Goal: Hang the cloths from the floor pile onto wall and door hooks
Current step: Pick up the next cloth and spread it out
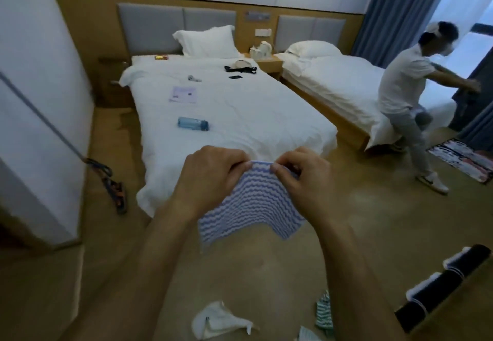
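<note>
Both the left hand (210,172) and right hand (301,172) pinch the striped cloth's (250,207) top edge

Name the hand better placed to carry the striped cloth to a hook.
Hard to separate. The left hand and right hand both pinch the blue striped cloth at its top edge. No hook is in view, so neither has a clear advantage.

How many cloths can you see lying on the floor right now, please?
3: a white cloth below the hands, a green striped cloth to its right, and a pale cloth cut by the bottom edge. More may lie out of frame.
</note>
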A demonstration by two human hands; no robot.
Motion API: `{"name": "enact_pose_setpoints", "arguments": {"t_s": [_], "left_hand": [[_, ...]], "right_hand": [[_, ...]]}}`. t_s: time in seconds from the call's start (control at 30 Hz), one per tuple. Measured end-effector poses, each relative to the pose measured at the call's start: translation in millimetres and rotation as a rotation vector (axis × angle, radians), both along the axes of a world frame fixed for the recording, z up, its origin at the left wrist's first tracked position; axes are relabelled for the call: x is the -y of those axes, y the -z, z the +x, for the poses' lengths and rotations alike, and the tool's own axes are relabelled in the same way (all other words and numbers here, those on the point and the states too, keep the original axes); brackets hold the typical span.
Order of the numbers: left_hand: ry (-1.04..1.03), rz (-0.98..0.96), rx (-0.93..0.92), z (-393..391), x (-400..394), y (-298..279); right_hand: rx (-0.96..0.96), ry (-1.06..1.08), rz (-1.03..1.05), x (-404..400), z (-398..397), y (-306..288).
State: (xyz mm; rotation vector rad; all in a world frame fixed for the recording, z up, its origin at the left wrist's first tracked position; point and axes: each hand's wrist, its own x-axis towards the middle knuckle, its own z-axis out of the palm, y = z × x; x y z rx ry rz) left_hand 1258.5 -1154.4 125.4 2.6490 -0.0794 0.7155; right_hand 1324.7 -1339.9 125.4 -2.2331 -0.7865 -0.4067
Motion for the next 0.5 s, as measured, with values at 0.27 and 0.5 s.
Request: {"name": "enact_pose_setpoints", "arguments": {"t_s": [0.27, 0.5], "left_hand": [[-0.237, -0.06, 0.034, -84.5, -55.1, 1.4], [-0.441, -0.083, 0.056, -173.2, -123.4, 0.5]], "right_hand": [[-0.062, -0.255, -0.005, -81.6, -53.3, 0.0], [-0.067, -0.376, -0.045, -174.1, -117.3, -7.2]]}}
